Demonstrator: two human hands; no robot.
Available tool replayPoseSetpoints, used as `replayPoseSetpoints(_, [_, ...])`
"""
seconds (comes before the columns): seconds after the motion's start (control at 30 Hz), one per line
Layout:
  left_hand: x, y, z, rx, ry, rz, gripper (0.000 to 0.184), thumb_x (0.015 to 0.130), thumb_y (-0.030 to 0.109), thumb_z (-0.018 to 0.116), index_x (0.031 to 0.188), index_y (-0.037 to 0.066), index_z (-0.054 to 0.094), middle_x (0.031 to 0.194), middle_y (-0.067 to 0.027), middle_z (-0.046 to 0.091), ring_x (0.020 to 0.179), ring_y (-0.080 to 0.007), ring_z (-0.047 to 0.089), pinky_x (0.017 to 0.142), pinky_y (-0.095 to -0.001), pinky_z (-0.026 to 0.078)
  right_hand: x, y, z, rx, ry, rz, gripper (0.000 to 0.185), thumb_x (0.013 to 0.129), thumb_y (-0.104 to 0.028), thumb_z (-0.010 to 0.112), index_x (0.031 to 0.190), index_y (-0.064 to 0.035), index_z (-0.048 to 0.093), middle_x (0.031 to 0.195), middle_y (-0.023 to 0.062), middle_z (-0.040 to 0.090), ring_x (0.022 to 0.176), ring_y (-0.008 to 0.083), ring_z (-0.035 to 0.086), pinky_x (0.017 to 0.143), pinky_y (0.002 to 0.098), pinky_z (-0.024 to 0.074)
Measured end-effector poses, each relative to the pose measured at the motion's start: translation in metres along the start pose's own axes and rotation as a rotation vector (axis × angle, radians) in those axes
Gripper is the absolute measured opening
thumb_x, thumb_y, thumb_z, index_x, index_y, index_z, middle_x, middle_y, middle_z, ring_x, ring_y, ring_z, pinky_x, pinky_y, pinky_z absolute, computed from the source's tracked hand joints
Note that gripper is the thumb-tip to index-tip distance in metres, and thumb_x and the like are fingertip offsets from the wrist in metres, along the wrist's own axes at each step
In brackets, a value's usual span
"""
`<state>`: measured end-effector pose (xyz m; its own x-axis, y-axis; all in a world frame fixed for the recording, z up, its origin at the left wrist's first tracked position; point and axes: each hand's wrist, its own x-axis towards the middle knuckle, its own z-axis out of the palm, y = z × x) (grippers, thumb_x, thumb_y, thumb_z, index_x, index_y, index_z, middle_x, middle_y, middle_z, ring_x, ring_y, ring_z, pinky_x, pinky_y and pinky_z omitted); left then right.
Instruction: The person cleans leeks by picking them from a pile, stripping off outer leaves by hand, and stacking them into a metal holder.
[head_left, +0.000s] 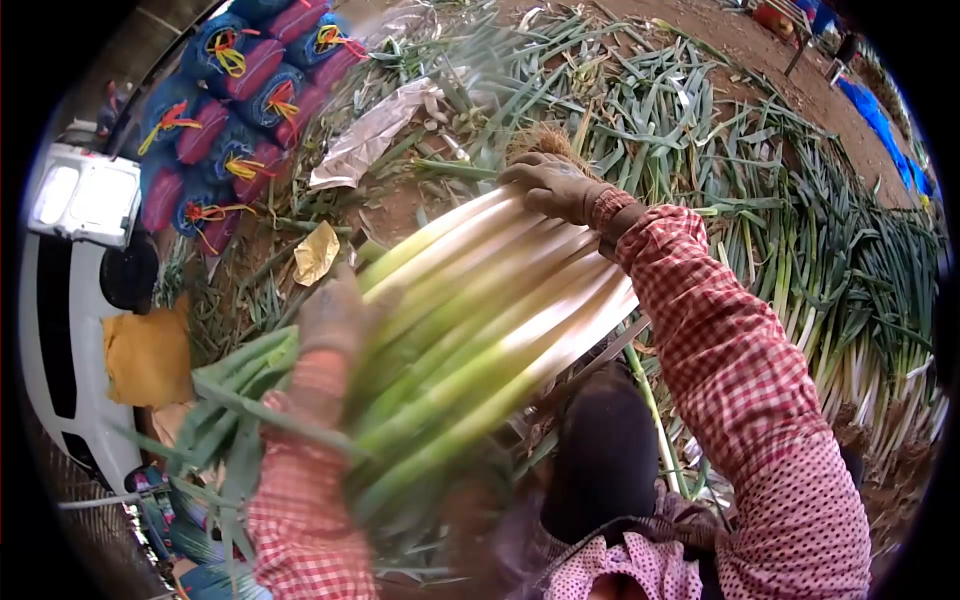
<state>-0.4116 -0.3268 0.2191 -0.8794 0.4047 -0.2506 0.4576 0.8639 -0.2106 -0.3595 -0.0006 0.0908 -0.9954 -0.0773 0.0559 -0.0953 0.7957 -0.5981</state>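
A broad bunch of leeks point(470, 310) lies across in front of me, white shanks toward the upper right and green leaves toward the lower left. At the white end, just below a tuft of roots point(552, 142), my gloved right hand point(557, 187) is closed over the edge of the bunch. My gloved left hand point(338, 312) is at the green end, against the upper left side of the leeks. Motion smears its fingers, so their grip cannot be made out. The lower part of the bunch is blurred too.
Stacked blue and red net bundles point(225, 110) with coloured ties stand at upper left. A white vehicle point(60, 330) is at the left edge. Loose leaves point(640, 90) cover the ground beyond, and more leeks point(830, 290) lie at right. My dark-clad knee point(608, 440) is below the bunch.
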Motion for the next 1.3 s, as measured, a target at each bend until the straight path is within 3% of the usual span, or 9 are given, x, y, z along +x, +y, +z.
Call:
replayPoseSetpoints(0.1, [0.008, 0.001, 0.0, -0.02, -0.032, -0.059, 0.086, 0.086, 0.068, 0.057, 0.133, -0.002, 0.042, 0.107, -0.028, 0.067, 0.102, -0.0437, 0.064, 0.091, -0.0483, 0.049, 0.003, -0.006, 0.005, -0.168, 0.013, -0.084, 0.057, 0.091, -0.042, 0.036, 0.138, -0.0143, 0.052, 0.15, 0.0172, 0.04, 0.141, 0.0363, 0.032, 0.117, 0.0503, 0.0206])
replayPoseSetpoints(0.23, [0.018, -0.01, 0.01, -0.208, -0.089, 0.033, 0.069, 0.088, 0.063, 0.057, 0.138, 0.019, 0.041, 0.109, -0.0274, 0.067, 0.105, -0.0448, 0.063, 0.093, -0.0497, 0.047, 0.011, -0.01, 0.022, -0.194, -0.005, 0.045, 0.058, 0.095, -0.047, 0.037, 0.142, -0.0158, 0.049, 0.149, 0.0121, 0.043, 0.138, 0.0346, 0.036, 0.116, 0.0498, 0.0257])
replayPoseSetpoints(0.33, [0.019, -0.005, -0.002, -0.082, -0.212, -0.064, 0.076, 0.087, 0.071, 0.05, 0.14, 0.016, 0.041, 0.112, -0.0285, 0.065, 0.108, -0.0446, 0.061, 0.094, -0.0498, 0.046, 0.008, -0.014, 0.018, -0.205, -0.011, 0.077, 0.058, 0.094, -0.049, 0.039, 0.142, -0.0196, 0.048, 0.15, 0.0099, 0.042, 0.14, 0.0356, 0.035, 0.115, 0.0504, 0.0273])
replayPoseSetpoints(0.37, [0.009, -0.008, -0.008, -0.026, 0.034, 0.105, 0.077, 0.089, 0.072, 0.045, 0.14, 0.014, 0.044, 0.124, -0.0278, 0.059, 0.118, -0.0421, 0.057, 0.098, -0.0497, 0.045, 0.01, -0.018, 0.013, -0.198, -0.056, 0.1, 0.059, 0.092, -0.05, 0.038, 0.142, -0.021, 0.049, 0.15, 0.009, 0.042, 0.14, 0.0356, 0.034, 0.115, 0.0503, 0.0277])
replayPoseSetpoints(0.53, [-0.004, -0.096, -0.051, -0.102, -0.542, -0.112, 0.079, 0.099, 0.066, 0.02, 0.141, 0.005, 0.048, 0.144, -0.0225, 0.048, 0.133, -0.0401, 0.045, 0.111, -0.0401, 0.035, 0.01, -0.019, 0.022, -0.162, -0.052, 0.181, 0.062, 0.088, -0.051, 0.036, 0.141, -0.0212, 0.051, 0.15, 0.0098, 0.042, 0.138, 0.033, 0.037, 0.117, 0.0475, 0.0235])
replayPoseSetpoints(0.7, [-0.048, -0.214, -0.033, 0.084, -0.272, -0.164, 0.051, 0.099, 0.048, 0.035, 0.115, 0.007, 0.06, 0.111, -0.0218, 0.066, 0.11, -0.0415, 0.06, 0.092, -0.049, 0.047, 0.007, -0.017, 0.022, -0.119, -0.008, 0.134, 0.056, 0.09, -0.046, 0.043, 0.139, -0.02, 0.052, 0.147, 0.0103, 0.045, 0.136, 0.0323, 0.039, 0.115, 0.0488, 0.0236])
replayPoseSetpoints(1.0, [-0.146, -0.282, 0.087, -0.028, 0.115, -0.357, 0.045, 0.099, 0.036, 0.048, 0.123, 0.001, 0.06, 0.108, -0.0253, 0.066, 0.104, -0.0369, 0.064, 0.095, -0.0418, 0.047, 0.011, -0.018, 0.02, -0.152, -0.045, 0.144, 0.051, 0.091, -0.038, 0.046, 0.138, -0.0174, 0.052, 0.143, 0.0128, 0.046, 0.133, 0.0348, 0.04, 0.112, 0.0489, 0.0275])
replayPoseSetpoints(1.1, [-0.146, -0.283, 0.077, -0.01, 0.071, -0.379, 0.047, 0.098, 0.039, 0.05, 0.122, 0.001, 0.061, 0.109, -0.0252, 0.066, 0.104, -0.0371, 0.064, 0.094, -0.0426, 0.047, 0.019, -0.006, 0.023, -0.181, -0.028, 0.075, 0.047, 0.092, -0.035, 0.048, 0.132, -0.0107, 0.056, 0.121, 0.014, 0.062, 0.112, 0.0299, 0.058, 0.097, 0.0387, 0.0447])
replayPoseSetpoints(1.3, [-0.094, -0.272, -0.04, 0.026, 0.127, -0.304, 0.051, 0.096, 0.044, 0.052, 0.12, 0.0, 0.063, 0.109, -0.0249, 0.067, 0.104, -0.0374, 0.064, 0.093, -0.0441, 0.047, -0.011, -0.031, 0.004, -0.087, 0.016, 0.216, 0.048, 0.089, -0.029, 0.053, 0.133, -0.0102, 0.055, 0.129, 0.017, 0.057, 0.12, 0.0328, 0.054, 0.103, 0.0422, 0.0426])
